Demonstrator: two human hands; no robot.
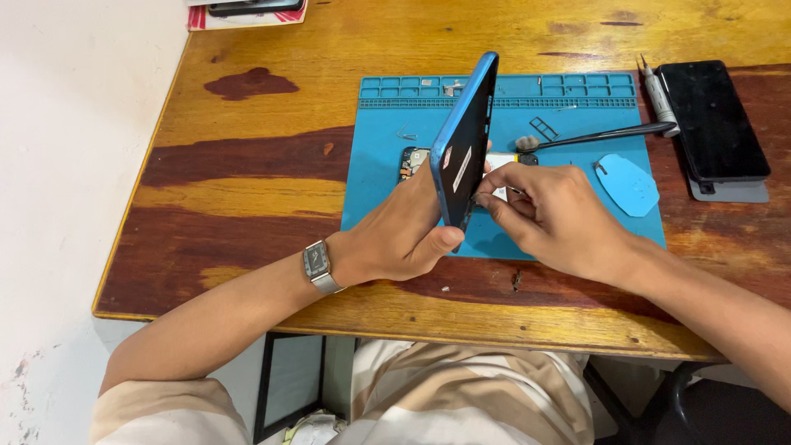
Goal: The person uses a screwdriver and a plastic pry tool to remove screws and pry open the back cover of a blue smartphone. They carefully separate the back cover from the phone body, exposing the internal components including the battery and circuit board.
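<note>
A: What does the left hand [400,235] hold?

B: Its fingers are clamped on a blue-framed phone [463,140], which stands on edge, tilted, above the blue repair mat [387,177] at the centre of the wooden worktop [247,165].

A: And the right hand [556,216]?

B: Its fingertips [492,183] are pinched together at the phone's lower edge; whether they grip a part cannot be told.

A: Surroundings?

B: From the phone, a black brush [606,134] lies at 3 o'clock on the mat. A dark phone [713,119] and a screwdriver [657,95] rest farther toward 3 o'clock. A wristwatch [317,264] sits on the left wrist.
</note>
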